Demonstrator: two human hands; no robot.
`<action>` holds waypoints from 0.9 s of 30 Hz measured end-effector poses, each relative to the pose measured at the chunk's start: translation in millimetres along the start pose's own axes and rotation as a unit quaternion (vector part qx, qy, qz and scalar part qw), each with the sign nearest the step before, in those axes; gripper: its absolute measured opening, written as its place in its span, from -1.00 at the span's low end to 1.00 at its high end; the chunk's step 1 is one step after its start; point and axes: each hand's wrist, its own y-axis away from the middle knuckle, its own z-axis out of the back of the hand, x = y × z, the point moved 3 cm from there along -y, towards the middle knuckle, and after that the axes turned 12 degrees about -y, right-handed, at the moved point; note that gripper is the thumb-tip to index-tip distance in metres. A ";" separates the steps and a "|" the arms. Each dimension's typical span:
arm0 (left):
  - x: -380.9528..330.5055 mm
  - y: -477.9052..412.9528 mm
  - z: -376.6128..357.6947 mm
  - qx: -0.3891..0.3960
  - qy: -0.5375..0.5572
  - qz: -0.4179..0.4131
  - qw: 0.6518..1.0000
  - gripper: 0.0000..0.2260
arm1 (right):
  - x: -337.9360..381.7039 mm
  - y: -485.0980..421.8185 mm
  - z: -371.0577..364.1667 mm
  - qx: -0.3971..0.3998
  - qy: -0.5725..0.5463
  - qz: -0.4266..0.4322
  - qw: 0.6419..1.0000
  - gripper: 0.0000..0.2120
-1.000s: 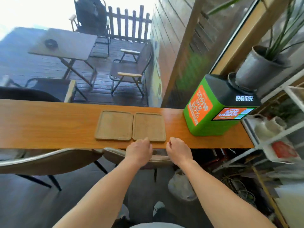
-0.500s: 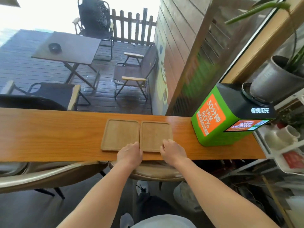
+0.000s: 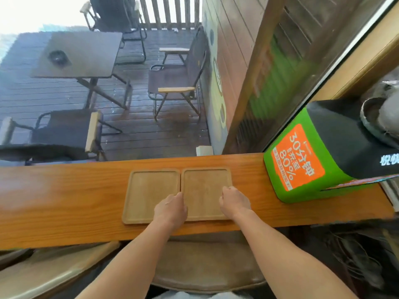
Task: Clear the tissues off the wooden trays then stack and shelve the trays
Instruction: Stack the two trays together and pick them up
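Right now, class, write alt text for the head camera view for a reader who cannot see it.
Two bare hands, left hand and right hand, rest curled on two empty square wooden trays lying side by side on a long orange-brown wooden counter. A green box-shaped charging station stands to the right.

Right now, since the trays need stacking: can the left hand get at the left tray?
Probably yes. The left hand already sits over the near right corner of the left tray, which lies bare on the counter, with nothing in between. The right tray butts against it.
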 end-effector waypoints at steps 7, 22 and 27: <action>4.2 -22.2 -27.6 0.052 -0.002 0.029 0.998 -0.78 | -29.7 -23.0 -14.7 0.020 -0.025 -0.091 0.995 -0.65; -0.1 -39.8 -36.7 0.046 -0.013 0.021 0.999 -0.89 | -33.0 -33.6 -31.0 -0.088 -0.100 -0.204 0.970 -0.74; -5.8 -38.9 -38.7 0.039 0.015 0.049 0.998 -0.84 | -37.2 -37.0 -28.7 -0.059 -0.126 -0.227 0.964 -0.72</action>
